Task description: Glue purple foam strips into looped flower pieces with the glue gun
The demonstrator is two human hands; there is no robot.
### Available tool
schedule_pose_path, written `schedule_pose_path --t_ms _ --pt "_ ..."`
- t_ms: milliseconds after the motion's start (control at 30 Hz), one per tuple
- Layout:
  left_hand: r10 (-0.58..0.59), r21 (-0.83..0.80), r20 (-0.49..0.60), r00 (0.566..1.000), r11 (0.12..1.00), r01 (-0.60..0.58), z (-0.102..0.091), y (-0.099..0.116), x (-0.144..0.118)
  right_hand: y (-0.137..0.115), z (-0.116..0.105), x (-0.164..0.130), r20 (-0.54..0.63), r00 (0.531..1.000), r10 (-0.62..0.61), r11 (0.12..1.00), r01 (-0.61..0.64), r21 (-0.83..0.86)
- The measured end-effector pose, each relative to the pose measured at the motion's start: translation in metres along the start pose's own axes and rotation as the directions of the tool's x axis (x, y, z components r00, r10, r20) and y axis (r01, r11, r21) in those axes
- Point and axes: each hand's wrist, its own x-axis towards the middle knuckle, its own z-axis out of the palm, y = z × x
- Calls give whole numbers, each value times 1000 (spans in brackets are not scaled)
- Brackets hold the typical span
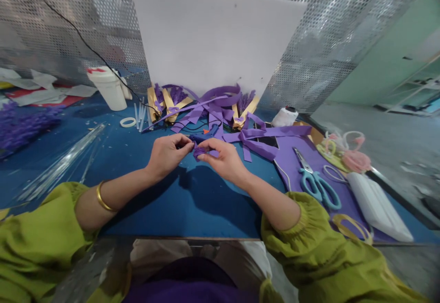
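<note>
Far left: purple fringed pile (pixel 20 126), then white tub (pixel 109 88) on blue table (pixel 192 202). Centre: left hand (pixel 167 154) and right hand (pixel 222 156) both pinched shut on small purple crumpled piece (pixel 199 151), held between fingertips just above the table, looks folded and bunched, soft-edged. Right: purple strips (pixel 220 110) behind, teal scissors (pixel 318 184) on purple sheet (pixel 292 165).
</note>
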Motion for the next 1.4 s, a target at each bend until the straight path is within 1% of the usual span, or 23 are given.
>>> schedule_pose_path --t_ms 67,133,200,300,400,500,600,700,767,833,933,1100,1200,1267,1333,1400 --pt "-14 -72 21 1000 997 15 2 0 -1 0 3 -2 2 1000 -14 1000 14 -10" --pt "-17 -143 39 999 989 23 3 0 -2 1 5 -2 -58 998 6 1000 -6 4" --pt "-3 -177 57 998 984 13 3 0 -2 4 5 0 -105 993 44 998 -39 45" --pt "67 -148 67 995 987 -57 3 0 -2 6 2 3 -105 987 123 985 -109 131" --pt "179 -73 52 982 982 -175 2 -1 -2 8 -1 5 -69 984 162 980 -153 125" --pt "274 -10 61 960 962 -274 0 -3 -2 10 -4 6 -11 989 151 987 -150 54" --pt "326 14 85 942 944 -328 -1 -6 0 13 -6 7 17 995 101 995 -101 23" --pt "355 18 87 931 934 -358 -3 -7 2 15 -4 6 13 999 37 995 -38 95" --pt "361 20 90 928 931 -364 -3 -7 2 16 -2 6 19 999 34 989 -37 144" --pt "349 10 86 933 936 -351 -2 -7 2 16 0 5 2 998 66 987 -65 146" --pt "308 -17 74 948 951 -308 0 -5 1 14 2 4 -62 994 95 991 -89 101" --pt "238 4 71 969 971 -239 0 2 -1 10 4 2 -125 992 34 999 -37 -24" --pt "139 -47 121 983 990 -134 -1 6 0 9 3 2 -129 991 46 996 -55 -70" --pt "56 -137 168 984 990 -33 -3 7 3 9 0 3 -98 991 95 995 -97 -21" --pt "-16 -230 201 980 971 63 -4 6 6 10 -3 4 -65 988 143 989 -140 47" --pt "-53 -293 246 968 948 126 -6 4 9 10 -7 6 -54 985 164 984 -159 78"
